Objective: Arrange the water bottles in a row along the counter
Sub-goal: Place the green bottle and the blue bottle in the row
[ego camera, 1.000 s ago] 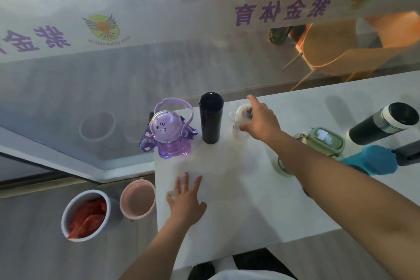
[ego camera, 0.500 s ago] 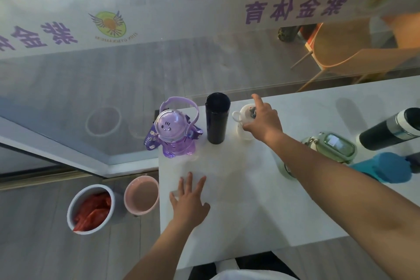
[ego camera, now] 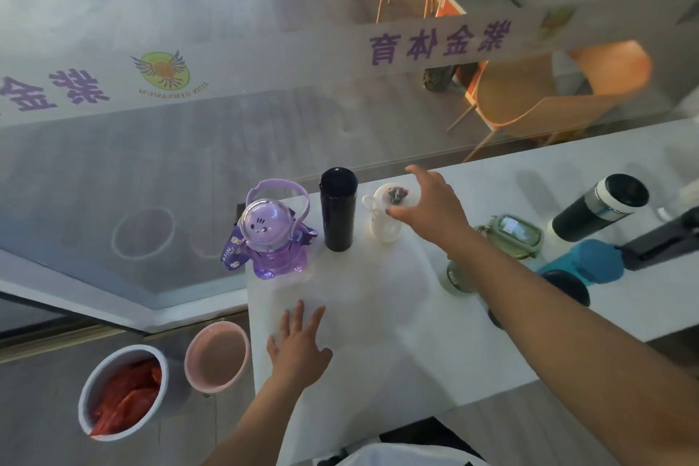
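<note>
Three bottles stood in a row along the far left end of the white counter [ego camera: 378, 344]: a purple astronaut-shaped bottle [ego camera: 272, 238] with a looped handle at the left corner, a tall black bottle [ego camera: 337, 216] just to its right, and a small white bottle [ego camera: 384, 223] next in line, each upright and apart from its neighbour. The right hand [ego camera: 435, 208] was stretched out at the right side of the white bottle's lid, its fingers loosely spread and curled round nothing; whether the thumb tip touched the lid's edge could not be told. The left hand [ego camera: 300, 348] lay flat on the near part of the counter, palm down with fingers straight and slightly splayed, holding nothing. Farther right, beyond the right forearm, stood a green-lidded bottle [ego camera: 508, 235], a black tumbler with a white band [ego camera: 601, 206] and a teal bottle [ego camera: 590, 261], grouped loosely and out of line with the first three. On the floor left of the counter sat a pink bin [ego camera: 217, 361] and, beside it, a white bin holding something red [ego camera: 123, 392]. A glass wall with purple lettering [ego camera: 438, 42] ran along the far side, orange chairs [ego camera: 529, 98] visible through it.
</note>
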Tool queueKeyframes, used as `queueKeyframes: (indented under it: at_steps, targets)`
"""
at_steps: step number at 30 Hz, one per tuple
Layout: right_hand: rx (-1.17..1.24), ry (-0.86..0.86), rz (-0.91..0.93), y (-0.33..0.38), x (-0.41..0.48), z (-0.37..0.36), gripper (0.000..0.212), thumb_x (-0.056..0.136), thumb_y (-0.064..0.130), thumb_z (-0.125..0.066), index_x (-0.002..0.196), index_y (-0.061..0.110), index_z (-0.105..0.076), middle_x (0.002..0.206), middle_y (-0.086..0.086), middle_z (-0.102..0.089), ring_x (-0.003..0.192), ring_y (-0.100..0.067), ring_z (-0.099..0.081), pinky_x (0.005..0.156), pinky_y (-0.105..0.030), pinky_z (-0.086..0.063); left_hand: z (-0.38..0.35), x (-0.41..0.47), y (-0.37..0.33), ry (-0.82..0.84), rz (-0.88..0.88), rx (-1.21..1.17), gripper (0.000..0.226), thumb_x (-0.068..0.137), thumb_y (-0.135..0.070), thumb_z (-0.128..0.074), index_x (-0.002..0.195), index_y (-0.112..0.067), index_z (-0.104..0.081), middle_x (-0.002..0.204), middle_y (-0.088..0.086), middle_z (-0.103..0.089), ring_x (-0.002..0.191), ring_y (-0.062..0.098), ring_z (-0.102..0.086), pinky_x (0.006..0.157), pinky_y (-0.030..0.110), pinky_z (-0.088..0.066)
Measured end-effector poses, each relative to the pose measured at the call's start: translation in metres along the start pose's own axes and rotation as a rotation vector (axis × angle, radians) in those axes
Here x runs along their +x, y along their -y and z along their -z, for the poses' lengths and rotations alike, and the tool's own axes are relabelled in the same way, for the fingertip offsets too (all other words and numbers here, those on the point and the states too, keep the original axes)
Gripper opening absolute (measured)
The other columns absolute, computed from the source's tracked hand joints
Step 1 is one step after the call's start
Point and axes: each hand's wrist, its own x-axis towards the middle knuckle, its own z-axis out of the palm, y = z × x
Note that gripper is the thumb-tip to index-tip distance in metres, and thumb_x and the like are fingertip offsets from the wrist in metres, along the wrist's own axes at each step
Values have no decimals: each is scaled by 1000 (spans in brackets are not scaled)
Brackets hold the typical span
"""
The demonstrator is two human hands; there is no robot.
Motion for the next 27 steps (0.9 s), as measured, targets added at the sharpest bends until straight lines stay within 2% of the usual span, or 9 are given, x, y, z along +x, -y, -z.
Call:
queueKeyframes:
  at_steps: [6, 8, 11, 12, 15, 16, 20, 24, 27]
  targets:
    - [60, -153, 47, 1, -90, 74, 56, 80, 37, -76, 131, 27, -54, 138, 4, -52, 123, -13, -49, 92, -18, -42, -10, 2, -21, -43, -4, -11, 79, 89, -45, -55, 154, -41, -9, 165, 1, 8, 150, 32, 9, 118, 57, -3]
    - [88, -185, 2, -8, -118, 91, 53, 81, 32, -76, 129, 27, -56, 135, 4, -52, 119, -13, -50, 95, -22, -45, -19, 1, -36, -48, -80, -7, 79, 90, -46, -53, 154, -42, -7, 165, 1, 8, 150, 32, 11, 119, 56, 1]
    - [100, -239, -53, -35, -142, 102, 54, 79, 28, -78, 128, 26, -56, 129, 5, -53, 115, -12, -52, 88, -11, -39, -30, -5, -57, -13, -189, 16, 78, 92, -47, -51, 154, -41, -5, 165, 1, 11, 150, 31, 13, 120, 54, 3]
    - [81, -239, -66, -48, -144, 103, 58, 78, 28, -79, 131, 25, -54, 130, 4, -52, 117, -14, -52, 90, -13, -40, -34, -8, -63, 4, -219, 35, 77, 92, -47, -50, 154, -41, -5, 164, 1, 11, 150, 31, 14, 120, 53, 4]
    - [66, -167, -121, -84, -141, 98, 78, 75, 33, -81, 141, 31, -41, 141, 3, -43, 123, -20, -49, 102, -42, -46, -40, -21, -77, 9, -274, 53, 75, 93, -46, -49, 154, -42, -6, 165, -1, 9, 151, 29, 10, 122, 51, 0]
    - [53, -130, -141, -93, -136, 95, 83, 73, 35, -82, 143, 35, -36, 145, 3, -40, 125, -21, -47, 103, -45, -45, -40, -23, -82, -1, -293, 49, 74, 93, -46, -49, 153, -42, -7, 165, -1, 7, 151, 28, 8, 122, 49, -1]
    - [-41, 24, -58, -117, -101, 90, 92, 71, 41, -82, 143, 45, -25, 149, 4, -37, 131, -20, -42, 106, -41, -42, -37, -26, -103, -57, -338, 29, 73, 93, -48, -49, 153, -42, -8, 165, -4, 2, 152, 25, 5, 122, 45, -1]
    - [-37, 164, 84, -131, -69, 91, 86, 73, 35, -78, 143, 43, -28, 134, 5, -47, 114, -16, -50, 94, -31, -47, -39, -20, -130, -56, -259, 36, 75, 93, -48, -50, 153, -42, -6, 165, -4, 3, 152, 25, 6, 122, 47, -2]
    - [8, 200, 178, -140, -56, 92, 80, 72, 34, -78, 140, 41, -35, 123, 8, -50, 106, -14, -53, 87, -27, -46, -50, -17, -148, -25, -161, 50, 77, 92, -50, -50, 153, -42, -4, 165, -4, 5, 152, 26, 6, 122, 47, -4]
